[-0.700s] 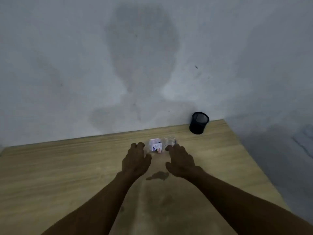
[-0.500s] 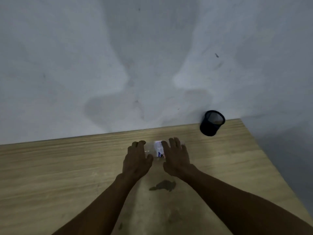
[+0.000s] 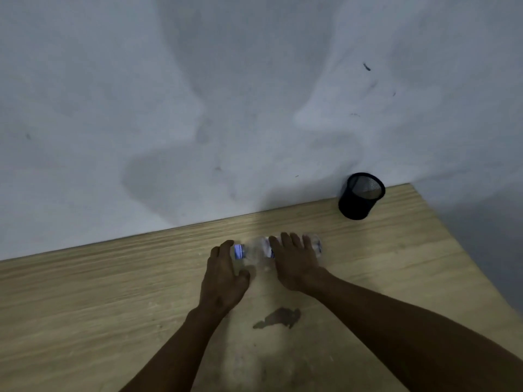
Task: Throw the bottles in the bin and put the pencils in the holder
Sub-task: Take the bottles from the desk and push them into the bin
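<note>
Clear plastic bottles lie on their sides on the wooden table (image 3: 113, 292), close to the wall. One bottle (image 3: 249, 254) has a blue-banded end at the left. My left hand (image 3: 223, 275) curls over that end, with the thumb on the near side. My right hand (image 3: 294, 264) lies flat on top of a second bottle (image 3: 317, 246), fingers spread, and hides its middle. Whether it grips is unclear. The black mesh holder (image 3: 360, 198) stands upright and looks empty at the back right corner. No pencils and no bin are in view.
A dark stain (image 3: 278, 318) marks the tabletop just behind my hands. A grey-white wall (image 3: 254, 108) rises right behind the table. The table's right edge (image 3: 464, 264) drops off beside the holder.
Both hands have reached forward and come down onto the bottles. The right hand has slid right over one of them. The view has swung left, so the holder sits further right.
</note>
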A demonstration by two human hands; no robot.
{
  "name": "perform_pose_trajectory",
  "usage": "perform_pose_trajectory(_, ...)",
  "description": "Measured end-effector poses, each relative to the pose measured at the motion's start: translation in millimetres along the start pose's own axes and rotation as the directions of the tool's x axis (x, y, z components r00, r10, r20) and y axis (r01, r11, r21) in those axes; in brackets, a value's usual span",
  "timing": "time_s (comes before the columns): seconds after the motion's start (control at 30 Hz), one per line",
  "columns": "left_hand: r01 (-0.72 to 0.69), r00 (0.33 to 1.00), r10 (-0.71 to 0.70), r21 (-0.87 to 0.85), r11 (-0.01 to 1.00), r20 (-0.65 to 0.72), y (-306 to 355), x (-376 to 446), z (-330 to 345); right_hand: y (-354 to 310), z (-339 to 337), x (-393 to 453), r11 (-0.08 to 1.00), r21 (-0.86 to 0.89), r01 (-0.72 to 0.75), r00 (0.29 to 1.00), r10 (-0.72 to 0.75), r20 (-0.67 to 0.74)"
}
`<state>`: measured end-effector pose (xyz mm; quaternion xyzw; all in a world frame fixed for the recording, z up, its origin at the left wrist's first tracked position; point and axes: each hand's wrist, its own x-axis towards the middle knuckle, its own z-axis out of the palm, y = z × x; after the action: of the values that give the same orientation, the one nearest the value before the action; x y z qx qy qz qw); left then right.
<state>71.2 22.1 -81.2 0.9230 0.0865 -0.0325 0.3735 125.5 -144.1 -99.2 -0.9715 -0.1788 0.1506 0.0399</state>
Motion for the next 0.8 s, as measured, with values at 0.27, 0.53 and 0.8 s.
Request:
perform_pose_trajectory(0.27,-0.023,0.996,0.011,-0.144,0.989,-0.083,56.2,-39.4,16.7,44.3,-18.8,-89.5,0.905,0.404,-0.135,0.979,0.184,-0.085)
perform_pose_trajectory(0.53,-0.052,0.975,0.098,-0.228,0.972,0.197,152.1,-151.9,76.7,98.8,-44.6,-267.1,0.44,0.86,-0.258,0.913,0.403,0.067)
perform_pose_trajectory(0.8,-0.049,0.894,0.192,-0.336,0.94,0.405,237.3,-311.5,160.8,154.2,-17.9,-469.1,0.035,0.969,-0.245,0.836,0.514,0.193)
